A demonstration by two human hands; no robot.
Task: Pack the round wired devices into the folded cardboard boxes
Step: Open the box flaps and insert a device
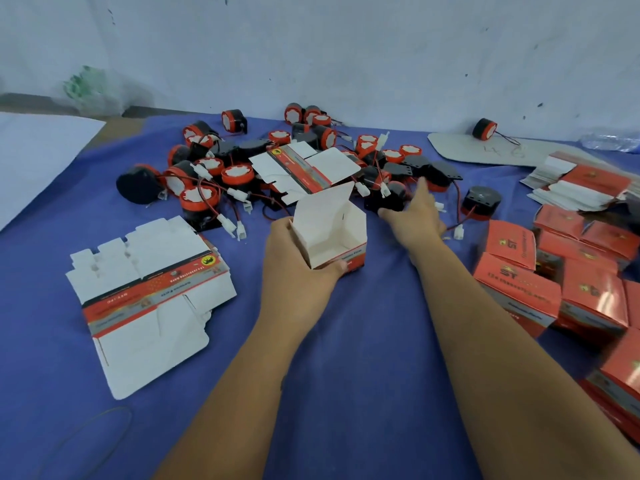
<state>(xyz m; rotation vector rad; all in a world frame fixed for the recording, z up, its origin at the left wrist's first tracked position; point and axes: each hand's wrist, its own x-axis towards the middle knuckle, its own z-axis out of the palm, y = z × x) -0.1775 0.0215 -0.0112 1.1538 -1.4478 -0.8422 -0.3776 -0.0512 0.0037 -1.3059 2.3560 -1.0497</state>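
Note:
My left hand (298, 258) grips a folded cardboard box (332, 233), white inside and red outside, with its lid flap standing open. My right hand (415, 216) reaches forward and curls round a black round wired device (388, 199) at the near edge of the pile. A heap of round red-and-black wired devices (221, 174) with white plugs covers the far middle of the blue cloth (363, 341). One more device (481, 202) lies just right of my right hand.
Flat unfolded box blanks (149, 289) lie at the left, another blank (304, 168) on top of the pile, more blanks (581, 181) at the far right. Closed red boxes (568, 289) stack along the right edge. A white wall rises behind; a lone device (485, 129) sits on grey card.

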